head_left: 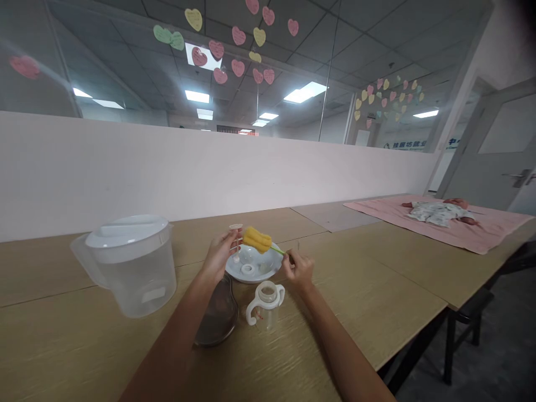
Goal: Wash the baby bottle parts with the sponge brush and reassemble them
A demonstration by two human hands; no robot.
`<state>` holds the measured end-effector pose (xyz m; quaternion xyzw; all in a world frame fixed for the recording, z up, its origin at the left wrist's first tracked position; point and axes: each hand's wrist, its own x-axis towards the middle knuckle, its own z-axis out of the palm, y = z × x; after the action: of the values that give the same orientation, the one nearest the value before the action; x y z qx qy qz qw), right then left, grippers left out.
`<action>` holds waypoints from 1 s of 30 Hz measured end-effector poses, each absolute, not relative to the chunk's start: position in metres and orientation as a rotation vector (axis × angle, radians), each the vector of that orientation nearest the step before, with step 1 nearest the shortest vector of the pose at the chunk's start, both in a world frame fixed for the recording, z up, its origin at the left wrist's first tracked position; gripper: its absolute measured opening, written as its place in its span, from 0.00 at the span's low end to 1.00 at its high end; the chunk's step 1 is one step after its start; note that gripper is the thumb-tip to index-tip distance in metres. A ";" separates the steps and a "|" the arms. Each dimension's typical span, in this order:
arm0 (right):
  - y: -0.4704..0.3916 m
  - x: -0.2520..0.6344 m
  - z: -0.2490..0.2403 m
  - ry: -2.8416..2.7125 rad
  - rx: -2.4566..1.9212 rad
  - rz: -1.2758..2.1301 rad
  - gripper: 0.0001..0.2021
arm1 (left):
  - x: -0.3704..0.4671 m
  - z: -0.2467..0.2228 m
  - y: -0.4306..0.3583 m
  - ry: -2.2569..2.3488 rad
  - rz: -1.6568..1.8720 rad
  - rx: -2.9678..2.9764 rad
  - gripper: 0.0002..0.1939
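Observation:
My right hand [299,271] is closed around the thin green handle of a bottle brush [257,239], whose yellow sponge head points left over the bowl. In my left hand [220,254], the fingers pinch a small straw piece [237,258] with a pale round top and a whitish lower end. The sponge head is close beside the straw piece; whether they touch I cannot tell. Below both hands is a white bowl [274,271] with a white ring [248,269] and clear parts in it. Nearer me stands a clear baby bottle [268,318] with white handles and an open top.
A dark kidney-shaped tray [218,315] lies partly under my left forearm. To the left stands a large lidded plastic pitcher [144,273]. At the far right, a baby doll [439,212] lies on a pink cloth [481,237]. A low wall [230,178] borders the table's back.

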<state>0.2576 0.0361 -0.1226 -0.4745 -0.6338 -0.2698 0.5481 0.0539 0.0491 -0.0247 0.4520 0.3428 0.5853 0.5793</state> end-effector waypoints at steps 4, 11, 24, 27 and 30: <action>0.038 0.254 -0.124 -1.481 -1.122 -0.667 0.11 | 0.057 -0.028 0.049 0.857 1.396 1.162 0.16; 0.043 0.259 -0.124 -1.346 -1.209 -0.686 0.12 | 0.055 -0.024 0.049 0.917 1.513 1.168 0.17; 0.044 0.252 -0.126 -1.353 -1.220 -0.661 0.12 | 0.057 -0.020 0.043 0.945 1.605 1.244 0.14; 0.040 0.250 -0.123 -1.337 -1.188 -0.670 0.12 | 0.058 -0.021 0.043 0.965 1.603 1.268 0.13; 0.034 0.246 -0.119 -1.337 -1.147 -0.661 0.11 | 0.059 -0.023 0.045 0.989 1.605 1.278 0.12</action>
<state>0.2461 0.0339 -0.1190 -0.4926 -0.5740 -0.2840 0.5893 0.0592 0.0450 -0.0232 0.5095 0.3944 0.6400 0.4186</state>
